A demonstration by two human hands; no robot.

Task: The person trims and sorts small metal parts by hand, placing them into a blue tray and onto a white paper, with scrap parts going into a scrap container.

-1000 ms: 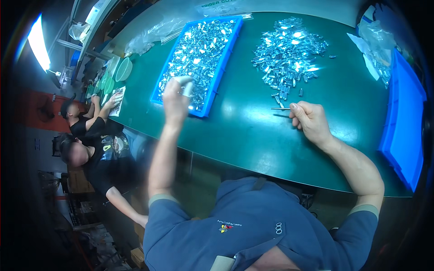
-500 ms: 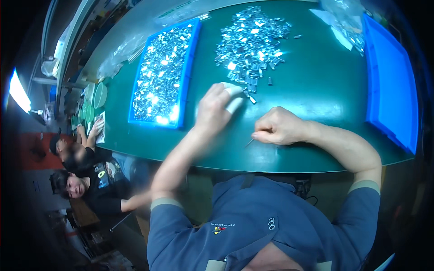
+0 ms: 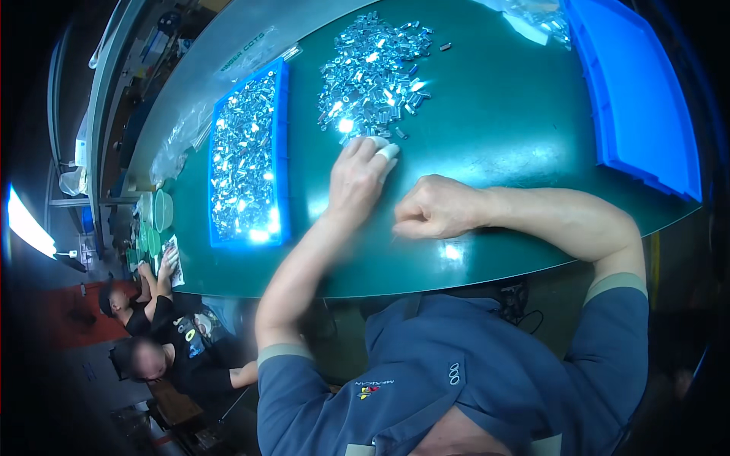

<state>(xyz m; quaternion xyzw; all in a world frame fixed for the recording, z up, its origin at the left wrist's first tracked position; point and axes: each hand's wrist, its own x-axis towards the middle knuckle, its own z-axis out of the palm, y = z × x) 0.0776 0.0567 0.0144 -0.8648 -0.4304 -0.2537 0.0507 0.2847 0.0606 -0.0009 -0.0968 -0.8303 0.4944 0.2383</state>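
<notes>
My left hand [image 3: 356, 181] reaches to the near edge of a heap of small shiny metal pieces [image 3: 372, 72] on the green table. White finger cots cover some of its fingertips. Its fingers and thumb are drawn together at the pieces, and whatever lies between them is too small to make out. Closer to me and further right, my right hand [image 3: 439, 207] is curled into a fist above the tabletop. Only a faint trace of a thin metal tool shows at its thumb; the rest is hidden in the hand.
A blue tray [image 3: 283, 156] full of similar pieces stands left of the heap. Another blue tray [image 3: 646, 99] lies at the far right, beside a clear plastic bag [image 3: 536, 17] of pieces. Two other people [image 3: 152, 357] are at the left. The green table [image 3: 502, 129] has a curved near edge.
My view has shifted, so the heap and trays appear further left. My left fingers and thumb have drawn together at the heap's edge. The thin tool in my right fist shows less.
</notes>
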